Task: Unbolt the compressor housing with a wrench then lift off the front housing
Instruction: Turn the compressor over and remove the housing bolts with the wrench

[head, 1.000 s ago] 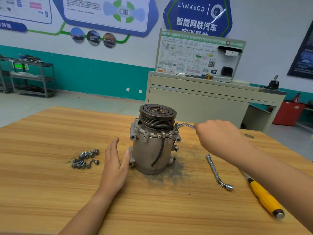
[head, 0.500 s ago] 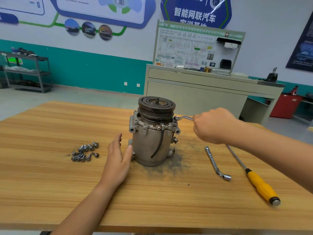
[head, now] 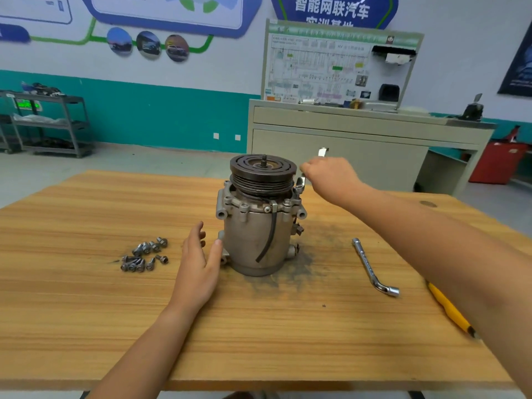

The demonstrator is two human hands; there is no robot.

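The right hand (head: 331, 177) is clenched around a bent wrench (head: 322, 152), whose lower end sits on a bolt at the right rear edge of the compressor (head: 256, 234). The left hand (head: 198, 266) lies flat with fingers straight, its thumb against a lug low on the body's left side. The compressor stands upright on its rear end at the middle of the wooden surface (head: 86, 312), its pulley (head: 263, 174) on top.

A heap of loose bolts (head: 144, 254) lies to the left of it, so much of the unbolting appears done. The front housing (head: 250, 205) is still seated on the body, with what look like bolt heads left in its flange. The lift-off has yet to come.

A spare socket wrench (head: 371, 266) and a yellow-handled screwdriver (head: 449, 309) lie to the right.

Half a second earlier the wrench handle stuck out to the right. It has since swung toward the far side, bringing the right hand close beside the pulley. The left hand has barely shifted.
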